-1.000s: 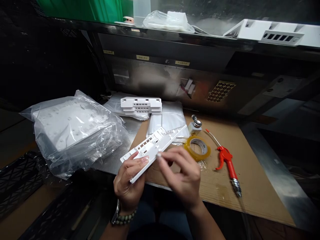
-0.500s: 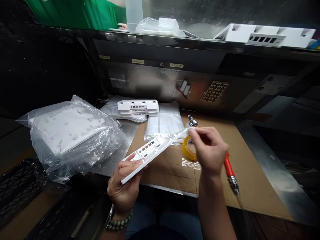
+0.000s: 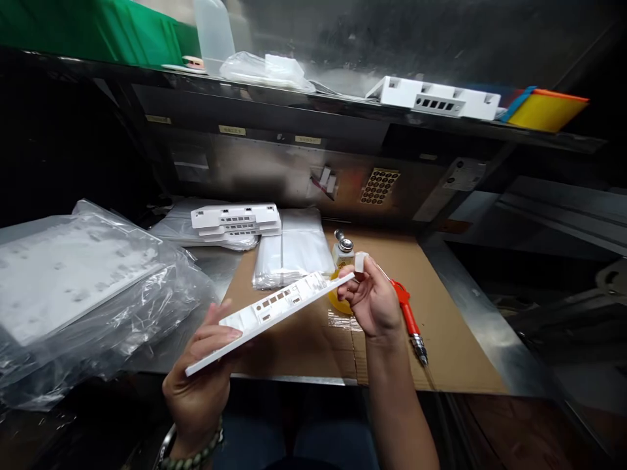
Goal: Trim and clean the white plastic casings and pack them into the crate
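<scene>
White plastic panel [image 3: 274,312], long and flat with rectangular cut-outs, is being held above the near edge of the counter [image 3: 455,313]. The left hand [image 3: 200,385] is gripping its near end from below, thumb lying over the top face (a beaded bracelet is showing at that wrist). The panel's long axis is running from that hand up and away to the right, rising towards the right hand [image 3: 373,301]. The right hand is meeting the far end, fingers curled under the tip, and is pinching a small white piece [image 3: 360,262] between thumb and forefinger just above that end; whether the piece is touching the panel cannot be told. The right hand is therefore the nearer one to the far tip, the left the sole support at the near end.

Beneath the hands, brown cardboard [image 3: 304,339] is covering the counter. A roll of yellow tape [image 3: 337,301] is lying partly hidden behind the right hand, a red air blow gun [image 3: 407,317] just beside it, a small bottle [image 3: 343,250] beyond. At left, a bagged stack [image 3: 73,287] is resting. Further back, more white panels [image 3: 236,220] are lying stacked beside clear bags [image 3: 294,251].
</scene>
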{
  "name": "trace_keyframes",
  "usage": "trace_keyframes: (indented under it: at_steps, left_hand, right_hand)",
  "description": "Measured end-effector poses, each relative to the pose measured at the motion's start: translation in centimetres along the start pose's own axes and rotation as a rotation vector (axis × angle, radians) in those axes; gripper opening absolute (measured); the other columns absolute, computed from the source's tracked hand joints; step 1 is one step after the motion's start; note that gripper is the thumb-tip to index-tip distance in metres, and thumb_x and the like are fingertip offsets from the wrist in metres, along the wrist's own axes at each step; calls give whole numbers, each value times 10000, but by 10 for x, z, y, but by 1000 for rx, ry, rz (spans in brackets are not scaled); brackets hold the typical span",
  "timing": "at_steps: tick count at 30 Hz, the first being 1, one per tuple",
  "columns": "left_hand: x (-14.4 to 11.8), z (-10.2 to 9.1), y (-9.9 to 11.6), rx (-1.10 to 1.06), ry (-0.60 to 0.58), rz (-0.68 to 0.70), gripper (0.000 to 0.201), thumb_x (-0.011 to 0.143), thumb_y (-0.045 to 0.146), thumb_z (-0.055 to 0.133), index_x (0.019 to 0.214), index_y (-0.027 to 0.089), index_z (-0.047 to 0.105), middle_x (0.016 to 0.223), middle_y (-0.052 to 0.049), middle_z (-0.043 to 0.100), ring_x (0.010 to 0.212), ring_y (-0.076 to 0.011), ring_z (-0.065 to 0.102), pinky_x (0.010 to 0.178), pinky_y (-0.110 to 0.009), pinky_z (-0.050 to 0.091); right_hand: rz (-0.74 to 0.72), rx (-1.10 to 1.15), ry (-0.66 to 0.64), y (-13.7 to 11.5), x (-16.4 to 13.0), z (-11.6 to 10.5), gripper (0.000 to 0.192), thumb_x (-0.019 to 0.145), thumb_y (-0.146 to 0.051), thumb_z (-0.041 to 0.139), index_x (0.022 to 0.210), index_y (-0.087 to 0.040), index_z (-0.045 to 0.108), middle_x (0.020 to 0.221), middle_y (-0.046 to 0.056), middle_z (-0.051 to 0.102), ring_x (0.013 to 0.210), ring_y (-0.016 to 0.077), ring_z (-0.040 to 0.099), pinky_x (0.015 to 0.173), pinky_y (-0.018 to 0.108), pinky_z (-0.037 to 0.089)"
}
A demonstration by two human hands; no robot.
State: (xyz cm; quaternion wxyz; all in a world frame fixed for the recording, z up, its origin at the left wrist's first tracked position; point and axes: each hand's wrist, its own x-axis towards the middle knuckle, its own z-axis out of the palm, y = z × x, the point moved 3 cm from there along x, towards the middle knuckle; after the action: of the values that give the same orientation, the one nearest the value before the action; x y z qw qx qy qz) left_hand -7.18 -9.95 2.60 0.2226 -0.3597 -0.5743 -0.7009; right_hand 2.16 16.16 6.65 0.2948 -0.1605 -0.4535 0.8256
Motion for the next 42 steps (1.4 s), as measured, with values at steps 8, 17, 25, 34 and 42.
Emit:
trace_keyframes:
  at_steps: [8,17,25,34,42]
  left_hand:
    - [2,26,-15,-666,-50,-849,1111,715,1023,300,1528,289,487,1663,-148,412,1533,-366,371,1151,-555,460]
    - [41,39,-1,-1051,119,-1506,501,1006,330,432,1370,28,596,1192,-231,765,1183,-396,710,1104,-627,495]
    - [41,58,23,-1030,182,-1444,420,1005,265,511,1359,64,613,1165,-188,780,1080,-360,757,1059,-565,562]
    - [40,53,26,-908,259,-1245,394,977,187,587,1370,163,612,1138,-117,794,1002,-318,782,1009,-517,602]
    - [40,53,22,-879,251,-1243,354,958,212,609,1302,144,654,1164,-131,790,1079,-337,762,1039,-533,590]
  right_hand:
    - [-365,21,124,-18,-25,0,208,957,-460,551,977,-254,570,481,-94,522,311,117,444,339,233,364]
    - [-671,-530,379,-8,-39,-30,203,892,-337,718,1010,-205,619,1061,37,699,569,120,660,611,314,528]
    - [-639,-824,-358,30,-100,83,232,911,-107,728,1115,-215,709,969,43,710,822,152,672,696,266,560]
    - [-674,-874,-423,33,-102,94,160,903,-56,697,1003,-176,735,856,39,679,678,123,630,601,247,531]
    - [-681,-898,-446,38,-101,91,175,918,-73,698,1051,-176,746,899,53,694,736,137,670,663,259,569]
